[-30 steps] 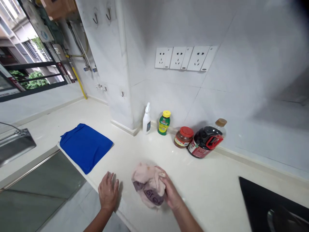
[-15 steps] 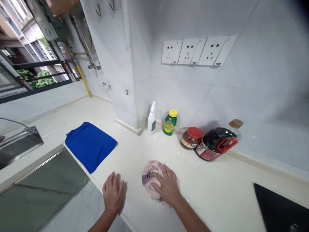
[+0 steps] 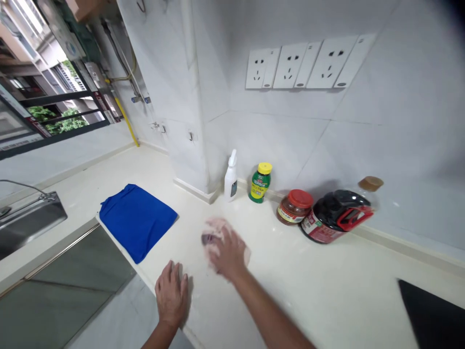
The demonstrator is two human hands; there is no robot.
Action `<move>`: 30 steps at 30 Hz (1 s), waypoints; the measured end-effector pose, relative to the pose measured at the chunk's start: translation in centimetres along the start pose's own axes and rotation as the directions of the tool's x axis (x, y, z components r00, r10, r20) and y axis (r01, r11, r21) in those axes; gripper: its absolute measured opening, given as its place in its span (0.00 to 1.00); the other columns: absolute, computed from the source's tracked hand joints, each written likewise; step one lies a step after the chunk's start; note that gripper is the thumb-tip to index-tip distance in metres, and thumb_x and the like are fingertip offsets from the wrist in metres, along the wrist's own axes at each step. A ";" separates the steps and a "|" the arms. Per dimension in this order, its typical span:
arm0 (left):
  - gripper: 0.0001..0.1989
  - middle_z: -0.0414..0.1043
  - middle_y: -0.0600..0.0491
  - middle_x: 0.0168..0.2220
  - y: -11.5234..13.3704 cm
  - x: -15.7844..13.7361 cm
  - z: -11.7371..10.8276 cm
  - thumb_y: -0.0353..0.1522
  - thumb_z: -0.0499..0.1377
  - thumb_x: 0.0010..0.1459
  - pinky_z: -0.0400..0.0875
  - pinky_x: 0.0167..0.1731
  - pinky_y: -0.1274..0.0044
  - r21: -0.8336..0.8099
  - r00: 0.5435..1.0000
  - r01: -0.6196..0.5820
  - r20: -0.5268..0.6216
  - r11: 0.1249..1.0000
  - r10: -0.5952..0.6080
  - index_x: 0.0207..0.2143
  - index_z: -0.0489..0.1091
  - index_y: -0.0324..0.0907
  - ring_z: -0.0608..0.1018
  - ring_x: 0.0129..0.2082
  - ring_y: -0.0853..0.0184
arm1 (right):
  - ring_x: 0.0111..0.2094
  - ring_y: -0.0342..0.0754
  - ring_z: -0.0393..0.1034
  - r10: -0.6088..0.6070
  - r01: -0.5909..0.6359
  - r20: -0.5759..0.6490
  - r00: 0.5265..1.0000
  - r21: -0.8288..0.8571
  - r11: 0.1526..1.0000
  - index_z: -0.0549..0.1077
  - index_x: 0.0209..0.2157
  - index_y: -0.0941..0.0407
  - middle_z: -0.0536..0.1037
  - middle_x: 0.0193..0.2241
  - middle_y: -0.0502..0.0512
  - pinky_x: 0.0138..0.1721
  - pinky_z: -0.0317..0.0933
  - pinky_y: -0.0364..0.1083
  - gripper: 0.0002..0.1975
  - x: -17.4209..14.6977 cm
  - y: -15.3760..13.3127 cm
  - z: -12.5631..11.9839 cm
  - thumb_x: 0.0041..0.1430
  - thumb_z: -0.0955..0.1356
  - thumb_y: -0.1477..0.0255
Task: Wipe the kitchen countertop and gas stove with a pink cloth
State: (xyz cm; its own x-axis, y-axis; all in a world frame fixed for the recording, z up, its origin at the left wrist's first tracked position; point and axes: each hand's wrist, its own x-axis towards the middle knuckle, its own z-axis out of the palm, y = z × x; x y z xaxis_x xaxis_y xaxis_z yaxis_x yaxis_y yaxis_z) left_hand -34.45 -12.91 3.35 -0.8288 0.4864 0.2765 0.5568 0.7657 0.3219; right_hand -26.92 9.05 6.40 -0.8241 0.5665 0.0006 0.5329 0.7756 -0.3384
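Note:
Under my right hand [image 3: 229, 253] lies a crumpled pink cloth [image 3: 217, 227] with a dark purple patch, pressed flat against the white countertop [image 3: 312, 291]. The hand is blurred by motion, its fingers curled over the cloth. My left hand [image 3: 171, 293] rests on the counter's front edge, fingers stretched out and nothing in them. A smooth blue cloth [image 3: 136, 220] is spread on the counter further left, apart from both hands.
Along the wall stand a white spray bottle [image 3: 230, 182], a green bottle with a yellow cap [image 3: 260, 183], a red-lidded jar [image 3: 295, 207] and a big dark bottle with a red handle [image 3: 332, 215]. A sink [image 3: 39, 218] is at left, a black panel [image 3: 432, 315] at right.
My right hand has slid the pink cloth up and to the left across the counter. My left hand stays in place. The view has shifted slightly.

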 end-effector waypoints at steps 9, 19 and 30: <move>0.27 0.62 0.41 0.65 0.7 0.6 -0.6 0.42 0.40 0.68 0.63 0.59 0.59 0.110 0.998 -0.050 0.027 0.993 0.048 0.61 0.65 0.41 0.63 0.66 0.54 | 0.64 0.62 0.54 -0.068 0.072 -0.037 0.997 0.105 0.992 0.70 0.58 0.39 0.56 0.69 0.51 0.61 0.48 0.66 0.25 -1.5 1.4 -1.6 0.60 0.67 0.50; 0.28 0.62 0.39 0.65 1.7 0.8 -1.2 0.43 0.40 0.68 0.61 0.59 0.57 0.088 0.998 -0.037 0.051 0.995 0.033 0.60 0.65 0.39 0.62 0.66 0.52 | 0.61 0.63 0.57 0.555 -0.593 -0.263 0.789 -0.089 0.800 0.68 0.61 0.42 0.54 0.69 0.58 0.57 0.54 0.62 0.27 -14.7 23.2 -6.1 0.64 0.61 0.51; 0.32 0.59 0.39 0.67 2.4 1.3 -1.8 0.47 0.37 0.67 0.57 0.61 0.57 0.087 0.992 0.023 0.125 0.996 -0.034 0.61 0.64 0.38 0.60 0.67 0.53 | 0.62 0.72 0.54 0.572 -0.624 -0.292 0.767 -0.130 0.770 0.67 0.63 0.51 0.52 0.69 0.68 0.55 0.53 0.68 0.27 -20.5 13.1 -2.4 0.66 0.61 0.59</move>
State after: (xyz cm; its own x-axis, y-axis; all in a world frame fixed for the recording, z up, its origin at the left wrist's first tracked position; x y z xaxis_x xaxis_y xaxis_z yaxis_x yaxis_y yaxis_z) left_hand -34.12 -11.20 6.09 -0.8478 0.5087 0.1502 0.5304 0.8106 0.2483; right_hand -2.57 8.21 4.19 -0.2713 0.9591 0.0813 0.9499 0.2804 -0.1384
